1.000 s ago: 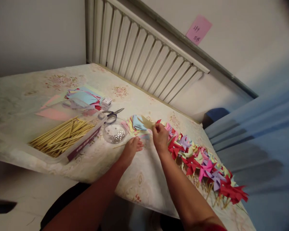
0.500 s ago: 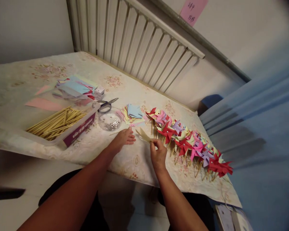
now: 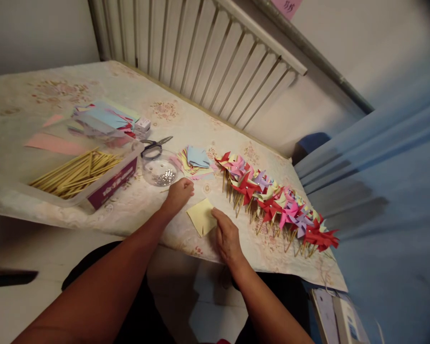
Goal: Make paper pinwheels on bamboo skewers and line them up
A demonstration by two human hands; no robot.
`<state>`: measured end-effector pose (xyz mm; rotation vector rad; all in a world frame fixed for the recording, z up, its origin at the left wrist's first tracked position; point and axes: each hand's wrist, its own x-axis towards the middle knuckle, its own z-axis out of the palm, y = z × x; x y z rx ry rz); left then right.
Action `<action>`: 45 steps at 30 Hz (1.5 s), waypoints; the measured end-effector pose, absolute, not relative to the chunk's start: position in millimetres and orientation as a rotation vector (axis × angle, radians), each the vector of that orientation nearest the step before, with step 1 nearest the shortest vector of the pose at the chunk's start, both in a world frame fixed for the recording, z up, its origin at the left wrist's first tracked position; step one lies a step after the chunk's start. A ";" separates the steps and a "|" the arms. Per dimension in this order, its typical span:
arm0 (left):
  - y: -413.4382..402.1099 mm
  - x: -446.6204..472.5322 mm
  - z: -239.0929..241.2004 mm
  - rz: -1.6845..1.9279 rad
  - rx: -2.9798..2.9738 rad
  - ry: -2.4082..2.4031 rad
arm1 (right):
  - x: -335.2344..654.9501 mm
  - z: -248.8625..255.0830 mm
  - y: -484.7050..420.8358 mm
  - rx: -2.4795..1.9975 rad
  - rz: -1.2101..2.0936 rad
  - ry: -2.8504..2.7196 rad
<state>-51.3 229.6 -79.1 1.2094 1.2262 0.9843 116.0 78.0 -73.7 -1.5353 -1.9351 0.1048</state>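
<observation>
A pale yellow paper square (image 3: 200, 217) with slits cut in from its corners lies at the table's front. My right hand (image 3: 228, 235) pinches its right corner between thumb and fingers. Left of the square, my left hand (image 3: 179, 195) is closed with its fingers curled in; whatever it may hold is hidden. Just beyond that hand is a clear round dish (image 3: 148, 179) of small shiny pieces. Behind the square lies a stack of cut paper squares (image 3: 198, 157), a light blue one on top.
A clear plastic box (image 3: 129, 160) of wooden sticks (image 3: 79, 174) stands at left. Scissors (image 3: 156, 147), a small white box (image 3: 142, 126) and coloured paper sheets (image 3: 109, 117) lie behind it. Finished paper pinwheels (image 3: 270, 208) on sticks crowd the right side, near a blue curtain (image 3: 390, 200).
My right hand has turned and lowered the yellow paper, which now shows its full face. My left hand has gone from fingers outstretched to curled. The camera view has shifted slightly.
</observation>
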 end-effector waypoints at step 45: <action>158.5 -6.1 -103.3 0.457 2.475 1.135 | 115.7 -104.7 65.4 -1.701 0.011 -2.297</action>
